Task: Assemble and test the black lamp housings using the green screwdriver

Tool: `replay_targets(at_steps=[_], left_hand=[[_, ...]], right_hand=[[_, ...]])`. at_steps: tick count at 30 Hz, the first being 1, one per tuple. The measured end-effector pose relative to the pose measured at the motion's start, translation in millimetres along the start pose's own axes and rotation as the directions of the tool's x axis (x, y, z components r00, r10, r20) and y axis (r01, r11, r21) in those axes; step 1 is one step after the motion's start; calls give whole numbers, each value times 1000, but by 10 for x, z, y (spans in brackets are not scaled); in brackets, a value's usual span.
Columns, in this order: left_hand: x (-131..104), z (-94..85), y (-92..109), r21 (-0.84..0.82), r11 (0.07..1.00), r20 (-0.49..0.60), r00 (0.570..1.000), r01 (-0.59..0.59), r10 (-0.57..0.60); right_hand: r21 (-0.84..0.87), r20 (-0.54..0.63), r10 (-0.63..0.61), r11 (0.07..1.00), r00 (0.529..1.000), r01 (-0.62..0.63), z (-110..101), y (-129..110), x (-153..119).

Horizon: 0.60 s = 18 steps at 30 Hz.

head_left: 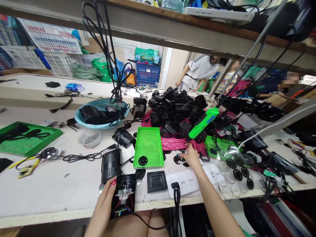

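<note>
Workshop bench (49, 191), cluttered, beneath a shelf (158, 24); blue crates (148, 74) and a person in a white shirt (201, 67) appear beyond. Landmark: the perforated green tray (149, 141) near the centre, bearing one black disc (143, 160). Nearer the viewer and to the tray's left, the left hand (105, 204) grasps an open black housing (124, 197), its fingers closed on the left side; a pale motor (124, 194) and red wires are exposed within. To the tray's right, the right hand (194, 158) reaches down with bent fingers at small discs (176, 159); whether they grip anything cannot be told. A green driver (203, 123) hangs tilted just above this hand. Beyond the tray, to its right, black parts (172, 108) lie heaped on pink cloth (172, 144). Left of the tray: a screw dish (97, 141) and, farther back, a blue basin (79, 121). Nearer than the tray, to its right: a black square part (157, 181) and a power strip (172, 191).
</note>
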<state>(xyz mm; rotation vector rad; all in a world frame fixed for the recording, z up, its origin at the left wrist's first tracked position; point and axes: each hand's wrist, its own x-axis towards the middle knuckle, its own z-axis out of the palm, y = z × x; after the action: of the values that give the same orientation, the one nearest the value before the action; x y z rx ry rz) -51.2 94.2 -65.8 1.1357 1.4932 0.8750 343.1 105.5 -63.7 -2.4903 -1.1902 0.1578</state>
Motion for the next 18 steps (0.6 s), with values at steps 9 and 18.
replay_targets(at_steps=[9, 18], left_hand=[[-7, -104, -14, -16, 998, 33, 998, -60, 60], [-186, -143, 102, 44, 992, 7, 993, -119, 119]], right_hand=[[49, 20, -21, 999, 1000, 20, -49, 53, -116], [196, 19, -21, 980, 1000, 17, -107, -70, -201]])
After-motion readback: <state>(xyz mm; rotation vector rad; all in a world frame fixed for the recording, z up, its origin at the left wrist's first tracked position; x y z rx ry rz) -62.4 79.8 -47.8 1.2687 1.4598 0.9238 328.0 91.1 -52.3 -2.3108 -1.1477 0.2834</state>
